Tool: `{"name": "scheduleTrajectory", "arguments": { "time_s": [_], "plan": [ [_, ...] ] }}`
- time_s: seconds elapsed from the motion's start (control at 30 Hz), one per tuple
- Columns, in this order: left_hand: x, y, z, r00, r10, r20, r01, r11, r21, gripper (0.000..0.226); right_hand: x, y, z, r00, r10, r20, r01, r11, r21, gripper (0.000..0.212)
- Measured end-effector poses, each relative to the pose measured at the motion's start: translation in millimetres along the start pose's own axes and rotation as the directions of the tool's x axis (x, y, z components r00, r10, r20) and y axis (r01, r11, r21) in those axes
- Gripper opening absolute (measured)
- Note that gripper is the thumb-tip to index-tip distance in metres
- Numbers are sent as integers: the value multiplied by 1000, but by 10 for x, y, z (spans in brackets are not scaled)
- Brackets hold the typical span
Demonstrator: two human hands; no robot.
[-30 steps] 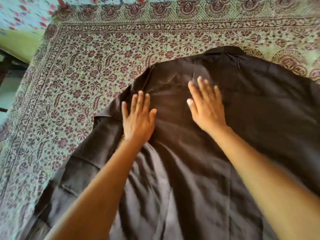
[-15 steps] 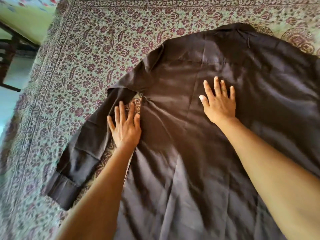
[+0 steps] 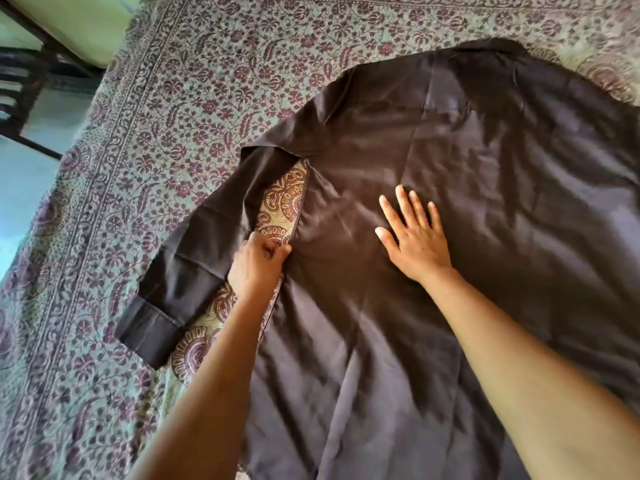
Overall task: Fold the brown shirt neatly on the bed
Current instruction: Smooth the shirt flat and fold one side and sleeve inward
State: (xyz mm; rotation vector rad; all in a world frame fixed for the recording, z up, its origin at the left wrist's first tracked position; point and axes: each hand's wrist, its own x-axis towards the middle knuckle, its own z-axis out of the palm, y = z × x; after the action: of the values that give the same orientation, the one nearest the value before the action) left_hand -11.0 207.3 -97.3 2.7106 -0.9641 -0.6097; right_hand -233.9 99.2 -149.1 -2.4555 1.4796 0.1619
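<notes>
The brown shirt [image 3: 450, 150], spread on the bedspread [image 3: 207, 81], is pinched at its edge by curled fingers of the left hand [image 3: 258, 265] and pinned by the splayed right hand [image 3: 415, 240], so creases could be dragged in by uneven pulling.

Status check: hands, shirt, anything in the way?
Left hand pinches the brown shirt at its side edge; right hand flat on it. Shirt spread on the bedspread, sleeve out, not yet folded. Nothing else on it.
</notes>
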Motion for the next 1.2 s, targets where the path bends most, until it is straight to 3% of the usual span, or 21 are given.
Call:
{"name": "scheduleTrajectory", "arguments": {
  "time_s": [0.13, 0.23, 0.3, 0.33, 0.47, 0.63, 0.7, 0.8, 0.87, 0.97, 1.1, 1.13, 1.2],
  "plan": [
    [-226, 244, 254, 945, 288, -157, -272, 955, 118, 27, -76, -54, -33, 999, 19, -40, -18, 999, 39, 71],
    [-570, 538, 677, 825, 565, 26, -564, 818, 114, 53, -186, -22, 39, 998, 17, -59, -16, 1000, 24, 66],
    [-750, 473, 889, 752, 647, 130, -660, 736, 155, 62, -201, -3, 70, 996, 36, -80, -34, 999, 20, 64],
    [-757, 324, 918, 756, 642, 128, -654, 733, 189, 62, -198, -6, 78, 996, 46, -82, -46, 999, 11, 63],
    [-666, -529, 621, 895, 447, 11, -429, 852, 301, 61, -170, -35, 62, 995, 101, -1, -101, 994, -48, 55],
    [-813, -779, 446, 950, 305, -65, -276, 920, 277, 63, -557, -159, 56, 997, 69, -44, -68, 997, 39, 58],
    [-1067, -533, 569, 919, 391, -58, -367, 899, 240, 61, -926, -211, 141, 997, 35, -73, -29, 997, 73, 59],
    [-1545, -262, 813, 788, 603, 126, -616, 762, 200, 58, -1393, -187, 293, 995, 78, -57, -76, 996, 44, 58],
    [-1543, -386, 855, 775, 616, 143, -631, 745, 215, 59, -1483, -119, 332, 995, 90, -50, -90, 996, 2, 59],
    [-1351, -850, 696, 927, 376, 11, -364, 891, 270, 61, -1446, -93, 343, 996, 88, -31, -88, 996, -2, 61],
    [-1365, -1205, 471, 988, 121, -91, -99, 972, 214, 63, -1470, -191, 352, 990, 134, -38, -133, 991, 26, 61],
    [-1436, -1157, 477, 988, 105, -116, -80, 977, 200, 63, -1503, -237, 360, 989, 145, -40, -144, 989, 34, 61],
    [-1615, -959, 569, 973, 217, -83, -199, 962, 186, 62, -1608, -337, 399, 988, 141, -59, -139, 990, 36, 61]
  ]
}}
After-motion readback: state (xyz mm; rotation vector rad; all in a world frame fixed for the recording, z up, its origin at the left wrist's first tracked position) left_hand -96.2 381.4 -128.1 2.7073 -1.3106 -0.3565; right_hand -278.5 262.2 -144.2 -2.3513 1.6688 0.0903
